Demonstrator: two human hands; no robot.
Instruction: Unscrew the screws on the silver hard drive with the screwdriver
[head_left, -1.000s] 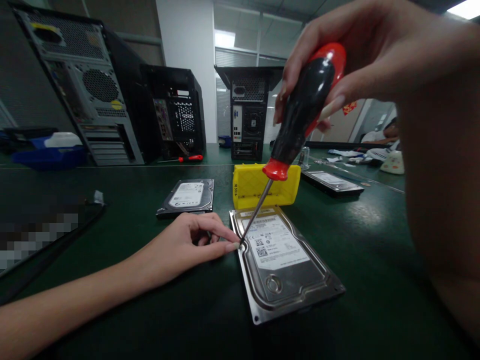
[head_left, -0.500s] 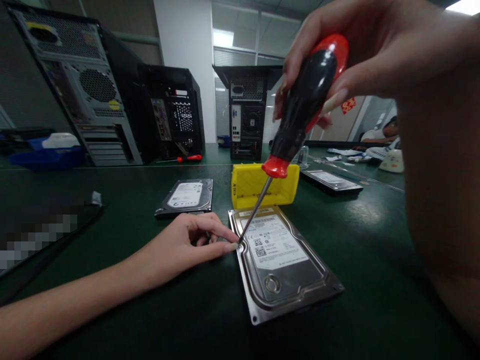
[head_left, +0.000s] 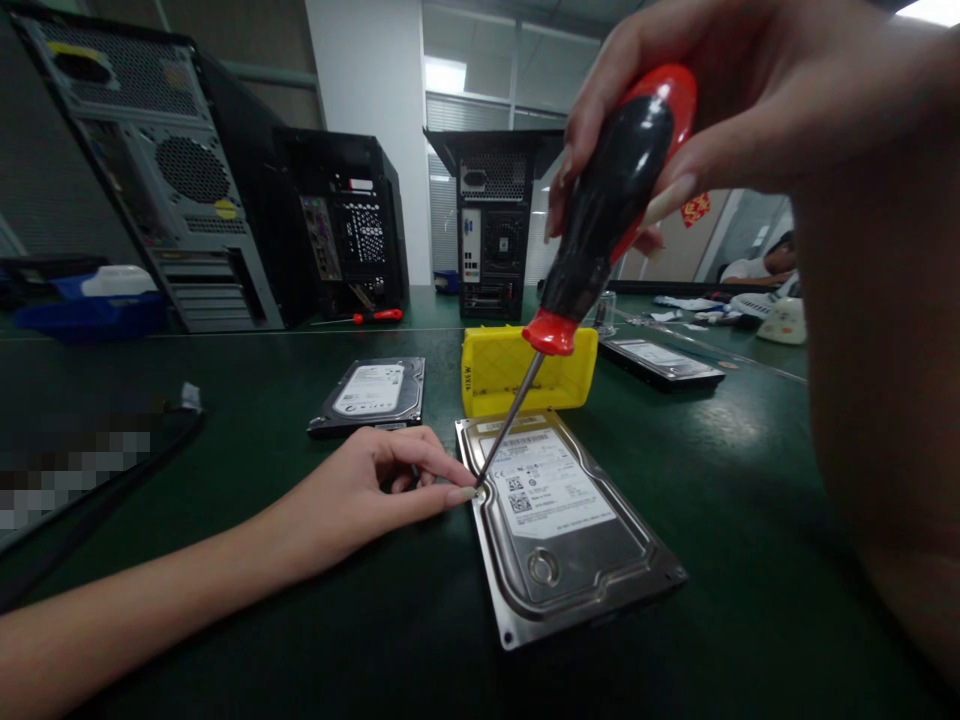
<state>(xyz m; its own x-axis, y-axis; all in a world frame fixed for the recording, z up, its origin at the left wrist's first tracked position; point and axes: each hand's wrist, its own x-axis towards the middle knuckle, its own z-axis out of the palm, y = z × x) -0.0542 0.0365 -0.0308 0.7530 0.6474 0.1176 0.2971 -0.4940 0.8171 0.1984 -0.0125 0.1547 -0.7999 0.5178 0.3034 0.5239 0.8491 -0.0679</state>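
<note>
A silver hard drive (head_left: 577, 570) with a white label lies on the green table in front of me. My right hand (head_left: 720, 110) grips the black and red handle of a screwdriver (head_left: 611, 190), its shaft slanting down to the left. The tip meets the drive's left edge, near a screw spot. My left hand (head_left: 397, 470) rests beside that edge, thumb and forefinger pinched together right at the tip. Whatever is between those fingertips is too small to make out. Just behind the drive stands a yellow plastic bin (head_left: 529, 370), tipped on its side.
A second hard drive (head_left: 371, 392) lies at the left, a third (head_left: 664, 362) at the right. Computer cases (head_left: 195, 180) line the back, with a red screwdriver (head_left: 379, 316) by them. A blue tray (head_left: 90, 315) and a dark cable (head_left: 112, 490) are at the left. A person (head_left: 761, 268) is far right.
Both hands, the screwdriver and the hard drive stay nearly in place. The view has shifted very slightly.
</note>
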